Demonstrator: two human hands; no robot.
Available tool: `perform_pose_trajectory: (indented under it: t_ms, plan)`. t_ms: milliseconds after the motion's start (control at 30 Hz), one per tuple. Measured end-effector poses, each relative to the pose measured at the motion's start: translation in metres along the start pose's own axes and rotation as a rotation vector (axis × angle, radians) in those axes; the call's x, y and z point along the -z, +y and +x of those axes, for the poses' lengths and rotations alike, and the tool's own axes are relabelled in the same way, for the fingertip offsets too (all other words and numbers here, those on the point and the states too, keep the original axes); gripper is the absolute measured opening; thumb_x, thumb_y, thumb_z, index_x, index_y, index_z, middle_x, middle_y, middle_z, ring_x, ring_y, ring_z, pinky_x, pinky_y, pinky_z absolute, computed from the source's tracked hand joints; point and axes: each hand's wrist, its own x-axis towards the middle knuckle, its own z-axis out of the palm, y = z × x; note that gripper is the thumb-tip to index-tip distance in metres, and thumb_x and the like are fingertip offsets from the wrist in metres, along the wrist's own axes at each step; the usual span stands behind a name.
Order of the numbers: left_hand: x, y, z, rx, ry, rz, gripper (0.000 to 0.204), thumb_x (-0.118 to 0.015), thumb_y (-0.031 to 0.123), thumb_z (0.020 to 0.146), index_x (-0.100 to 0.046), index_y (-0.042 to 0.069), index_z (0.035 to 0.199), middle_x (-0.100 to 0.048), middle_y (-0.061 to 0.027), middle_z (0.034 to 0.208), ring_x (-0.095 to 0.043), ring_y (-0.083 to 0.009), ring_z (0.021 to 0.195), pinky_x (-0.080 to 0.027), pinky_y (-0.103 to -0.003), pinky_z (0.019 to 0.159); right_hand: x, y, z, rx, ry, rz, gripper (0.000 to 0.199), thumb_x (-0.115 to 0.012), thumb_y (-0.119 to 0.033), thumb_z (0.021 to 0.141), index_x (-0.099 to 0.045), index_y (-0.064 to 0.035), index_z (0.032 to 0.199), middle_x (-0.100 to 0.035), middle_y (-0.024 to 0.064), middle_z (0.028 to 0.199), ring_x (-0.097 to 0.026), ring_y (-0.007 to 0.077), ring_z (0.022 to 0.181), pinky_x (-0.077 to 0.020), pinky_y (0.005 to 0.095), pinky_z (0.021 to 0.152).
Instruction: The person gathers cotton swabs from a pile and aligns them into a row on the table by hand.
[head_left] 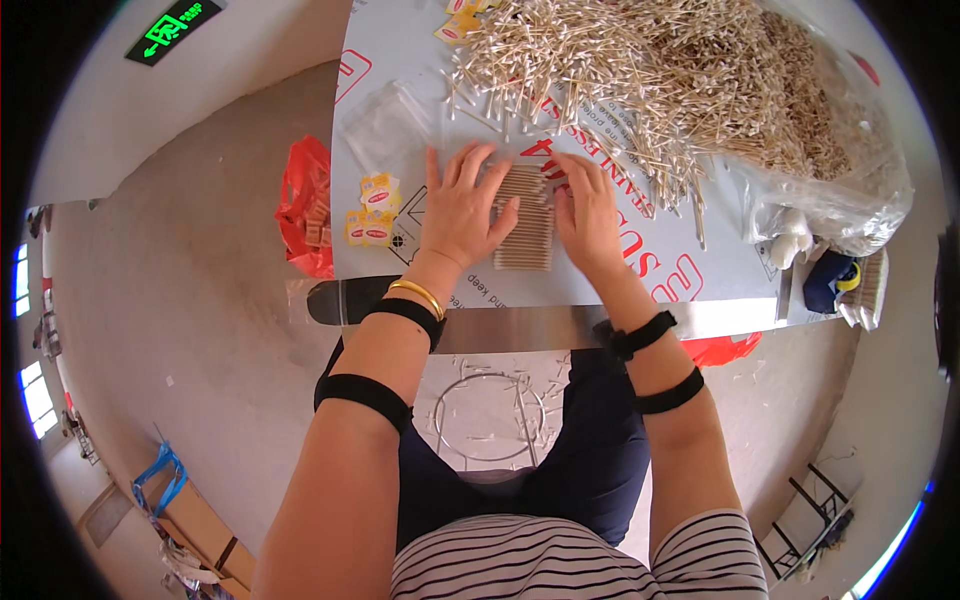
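Observation:
A flat row of cotton swabs lies on the metal tabletop, their sticks running side to side. My left hand is at the row's left side, fingers spread, with the thumb reaching over its edge. Along the right side is my right hand, its fingers bent loosely and apart, fingertips close to the swab ends. Neither hand grips anything. Toward the far right spreads a large heap of loose cotton swabs, partly inside a clear plastic bag.
Left of my hands lie clear plastic bags and yellow-and-white labels. A red bag hangs by the table's left edge. A tape roll sits at the right corner. Fallen swabs and a round metal stool frame show below.

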Motion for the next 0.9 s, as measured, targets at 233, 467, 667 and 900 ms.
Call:
perform_pose_trajectory:
  t_ms: [233,467,667,900]
  plan:
    - [0.001,0.003,0.001,0.001,-0.002,0.005,0.044,-0.062,0.037,0.093,-0.061,0.018,0.133,-0.052,-0.0070,0.144,-0.045,-0.0323,0.140,-0.018,-0.066,0.125,0.003,0.030,0.069,0.060,0.050,-0.250,0.025,-0.074,-0.006,0.083,-0.071,-0.0153,0.106,-0.058,0.0069,0.110,-0.058,0.0309,0.105,-0.0484,0.0448,0.092]
    - [0.001,0.002,0.001,0.013,0.041,-0.033,0.048,-0.063,0.037,0.093,-0.058,0.019,0.138,-0.051,-0.0078,0.146,-0.047,-0.0318,0.138,-0.019,-0.065,0.124,0.004,0.025,0.074,0.078,-0.091,-0.321,0.013,-0.079,-0.014,0.082,-0.071,-0.0146,0.092,-0.057,0.0058,0.105,-0.057,0.0293,0.106,-0.0479,0.0431,0.092]
    - [0.003,0.005,0.002,0.001,0.031,0.010,0.055,-0.062,0.039,0.093,-0.055,0.020,0.145,-0.049,-0.0077,0.149,-0.047,-0.0307,0.139,-0.019,-0.065,0.124,-0.010,0.015,0.081,0.056,-0.060,-0.191,0.011,-0.079,-0.016,0.081,-0.072,-0.0138,0.090,-0.059,0.0075,0.104,-0.058,0.0313,0.107,-0.0490,0.0447,0.093]
    - [0.000,0.003,0.001,0.011,0.016,0.013,0.054,-0.062,0.040,0.094,-0.056,0.020,0.144,-0.049,-0.0062,0.150,-0.045,-0.0299,0.141,-0.018,-0.065,0.124,-0.007,0.035,0.088,0.011,-0.065,-0.183,0.010,-0.079,-0.015,0.080,-0.074,-0.0114,0.088,-0.063,0.0099,0.101,-0.061,0.0335,0.100,-0.0516,0.0457,0.091]
